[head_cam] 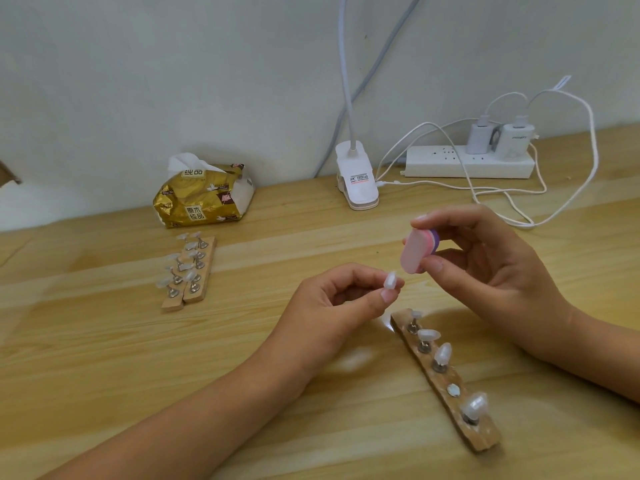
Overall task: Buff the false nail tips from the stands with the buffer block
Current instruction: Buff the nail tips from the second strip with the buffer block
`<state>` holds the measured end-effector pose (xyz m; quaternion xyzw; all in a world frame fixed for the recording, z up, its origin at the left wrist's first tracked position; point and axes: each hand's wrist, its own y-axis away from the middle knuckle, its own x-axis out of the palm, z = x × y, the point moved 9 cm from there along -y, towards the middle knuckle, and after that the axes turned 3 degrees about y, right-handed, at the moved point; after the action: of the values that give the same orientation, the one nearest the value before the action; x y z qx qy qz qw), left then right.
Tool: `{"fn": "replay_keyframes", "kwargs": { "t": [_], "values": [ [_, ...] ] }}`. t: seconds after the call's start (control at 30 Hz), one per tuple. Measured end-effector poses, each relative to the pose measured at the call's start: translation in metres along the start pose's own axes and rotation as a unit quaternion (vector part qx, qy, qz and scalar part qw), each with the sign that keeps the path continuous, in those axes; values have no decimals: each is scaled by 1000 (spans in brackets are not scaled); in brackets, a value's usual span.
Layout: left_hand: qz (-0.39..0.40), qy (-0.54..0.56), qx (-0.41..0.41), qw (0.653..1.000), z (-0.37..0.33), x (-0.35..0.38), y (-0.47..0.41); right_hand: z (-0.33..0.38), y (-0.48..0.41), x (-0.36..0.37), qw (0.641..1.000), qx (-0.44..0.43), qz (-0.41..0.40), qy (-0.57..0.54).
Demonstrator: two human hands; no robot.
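My left hand (341,299) pinches a clear false nail tip (494,280) on its small holder, raised above the table. Just up and right of it, my right hand (485,258) grips the buffer block (415,252), pink and white with a purple layer, between thumb and fingers. The block hangs a short gap from the tip, not touching. Below the hands lies a wooden stand (446,379) carrying several nail tips on metal pegs and one bare metal spot (453,390). Two more wooden stands (189,271) with several tips lie side by side at the left.
A gold tissue pack (204,192) sits at the back left of the wooden table (104,341). A white clip lamp base (356,178) stands at the back middle. A power strip (467,162) with two chargers and loose white cables (519,202) lies at the back right.
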<state>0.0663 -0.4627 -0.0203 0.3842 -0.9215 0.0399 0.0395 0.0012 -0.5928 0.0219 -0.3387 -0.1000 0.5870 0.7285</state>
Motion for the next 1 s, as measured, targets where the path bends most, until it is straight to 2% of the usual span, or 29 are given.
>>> {"fn": "replay_keyframes", "kwargs": {
  "t": [0.63, 1.0],
  "values": [
    [17, -4, 5, 1000, 0, 0, 0, 2, -1, 1, 1000, -10, 5, -2],
    [13, -12, 11, 1000, 2, 0, -2, -1, -1, 4, 996, -29, 26, 80]
  ]
}}
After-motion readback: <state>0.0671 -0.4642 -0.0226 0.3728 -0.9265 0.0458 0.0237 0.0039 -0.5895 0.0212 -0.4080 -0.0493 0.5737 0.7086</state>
